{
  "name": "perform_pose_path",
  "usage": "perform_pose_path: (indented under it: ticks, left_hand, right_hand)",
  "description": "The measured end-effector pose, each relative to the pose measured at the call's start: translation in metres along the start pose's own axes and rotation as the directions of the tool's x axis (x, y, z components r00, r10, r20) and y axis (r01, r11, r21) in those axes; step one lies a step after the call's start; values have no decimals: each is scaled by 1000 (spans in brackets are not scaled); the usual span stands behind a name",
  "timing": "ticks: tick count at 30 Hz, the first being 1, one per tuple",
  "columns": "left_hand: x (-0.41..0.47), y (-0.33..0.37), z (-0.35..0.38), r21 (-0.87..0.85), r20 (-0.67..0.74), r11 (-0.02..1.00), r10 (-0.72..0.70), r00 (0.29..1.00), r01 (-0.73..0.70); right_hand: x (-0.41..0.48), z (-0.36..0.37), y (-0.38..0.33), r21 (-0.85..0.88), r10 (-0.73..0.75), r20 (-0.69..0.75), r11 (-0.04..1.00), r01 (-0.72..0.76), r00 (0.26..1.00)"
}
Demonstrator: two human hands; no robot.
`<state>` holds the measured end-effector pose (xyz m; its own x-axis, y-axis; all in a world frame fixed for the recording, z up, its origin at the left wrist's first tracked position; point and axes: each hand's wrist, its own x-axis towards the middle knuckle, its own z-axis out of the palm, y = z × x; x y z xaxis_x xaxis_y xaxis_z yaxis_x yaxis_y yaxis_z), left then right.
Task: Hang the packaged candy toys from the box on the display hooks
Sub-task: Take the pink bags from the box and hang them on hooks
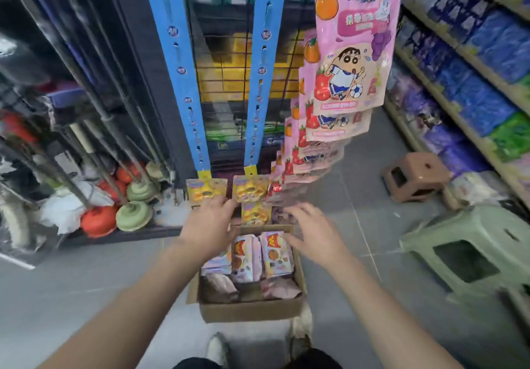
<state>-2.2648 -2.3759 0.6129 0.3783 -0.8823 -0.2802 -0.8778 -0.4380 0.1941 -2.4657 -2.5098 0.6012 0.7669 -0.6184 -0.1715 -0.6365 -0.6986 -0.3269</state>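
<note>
Nearest me, the cardboard box (pixel 249 308) sits on the floor. I count three pink candy toy packs (pixel 276 254) upright in its far half, with flatter ones lying in the near half. My left hand (pixel 209 225) reaches past the box's far left corner, fingertips touching the lower edge of a yellow hung pack (pixel 205 192); I cannot tell if it pinches. My right hand (pixel 312 234) hovers over the far right corner, fingers spread, holding nothing. Beyond the box I count three yellow hung packs under two blue hook strips (pixel 177 67). Right of the box stand two stools (pixel 470 254).
</note>
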Motion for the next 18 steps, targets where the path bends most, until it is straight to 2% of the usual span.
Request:
perform_pose_path:
  ticks: [7,15,18]
  left_hand:
    - [-22,-17,60,-32,168,999,-17,986,23]
    - [-23,-20,139,-95,278,984,-116,954,147]
    - [-10,-20,183,-112,342,979,-124,932,171]
  right_hand:
    - [-37,51,0,-4,120,91,993,-120,989]
    - [-29,124,32,15,155,203,987,-162,967]
    - [-20,160,52,-26,171,267,985,-170,949]
